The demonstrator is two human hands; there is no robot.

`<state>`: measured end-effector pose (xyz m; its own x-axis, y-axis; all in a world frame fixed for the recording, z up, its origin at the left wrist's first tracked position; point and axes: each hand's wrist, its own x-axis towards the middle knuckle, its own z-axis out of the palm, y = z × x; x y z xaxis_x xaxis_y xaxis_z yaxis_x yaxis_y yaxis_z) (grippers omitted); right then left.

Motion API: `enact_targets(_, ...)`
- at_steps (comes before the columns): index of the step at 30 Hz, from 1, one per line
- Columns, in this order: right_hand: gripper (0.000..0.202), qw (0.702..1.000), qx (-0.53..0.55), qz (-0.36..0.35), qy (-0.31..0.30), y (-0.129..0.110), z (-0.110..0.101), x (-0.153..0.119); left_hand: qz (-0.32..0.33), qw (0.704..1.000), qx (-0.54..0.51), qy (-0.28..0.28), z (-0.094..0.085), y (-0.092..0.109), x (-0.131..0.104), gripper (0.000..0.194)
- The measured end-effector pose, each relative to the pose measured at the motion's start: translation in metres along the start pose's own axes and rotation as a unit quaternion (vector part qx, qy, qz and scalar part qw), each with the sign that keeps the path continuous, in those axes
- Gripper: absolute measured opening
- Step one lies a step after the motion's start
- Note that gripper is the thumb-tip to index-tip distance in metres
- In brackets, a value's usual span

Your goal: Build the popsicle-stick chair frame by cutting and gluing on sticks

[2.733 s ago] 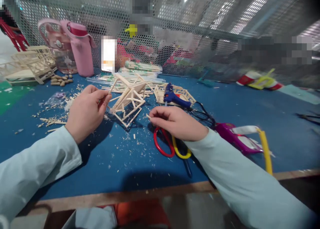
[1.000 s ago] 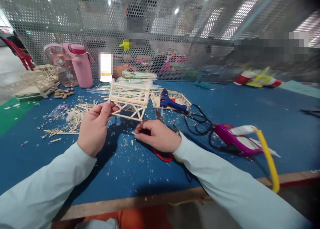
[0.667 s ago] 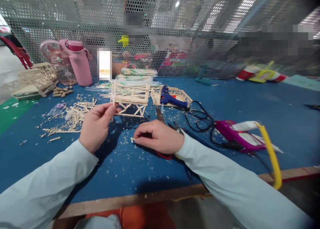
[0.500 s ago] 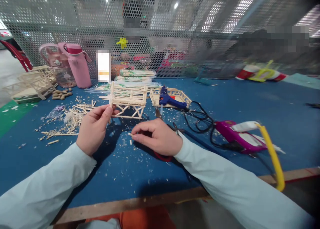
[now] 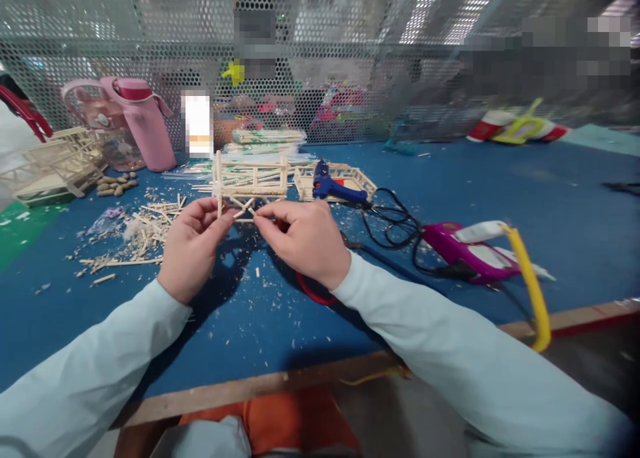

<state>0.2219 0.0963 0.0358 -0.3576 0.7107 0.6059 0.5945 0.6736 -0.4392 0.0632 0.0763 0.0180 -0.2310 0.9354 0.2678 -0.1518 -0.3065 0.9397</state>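
My left hand is closed on the left end of a small frame model made of thin wooden sticks, with crossed braces along its lower side. The fingers of my right hand pinch a short wooden stick piece against the braced side of that model. Whether it touches the braces I cannot tell. Behind my right hand, a blue glue gun lies over a second stick-built frame. A red handle shows beneath my right hand; the rest of that tool is mostly hidden.
Loose sticks and scraps litter the blue tabletop at left. Further back stand a pink bottle, peanuts and bagged sticks. At right lie black cables and a purple tool beside a yellow strip.
My right hand has moved up and left from the tabletop, carrying the short stick piece to the model's braced side. My left hand keeps its hold, and the camera view has shifted slightly.
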Motion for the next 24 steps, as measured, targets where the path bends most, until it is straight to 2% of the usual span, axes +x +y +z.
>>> enact_targets(10, 0.024, 0.997, -0.061, 0.015, -0.05, -0.008, 0.0, 0.009, -0.019, 0.999, -0.027, -0.008, 0.002, 0.002, 0.002, 0.022)
enact_targets(20, 0.028, 0.993, -0.081, 0.03, -0.077, -0.01, 0.0, 0.011, -0.011, 1.0, -0.013, -0.02, 0.002, 0.0, 0.001, 0.019)
enact_targets(24, 0.026, 0.995, -0.055, 0.033, -0.082, -0.008, -0.001, 0.009, -0.005, 0.999, -0.025, -0.022, 0.002, -0.001, 0.001, 0.021)
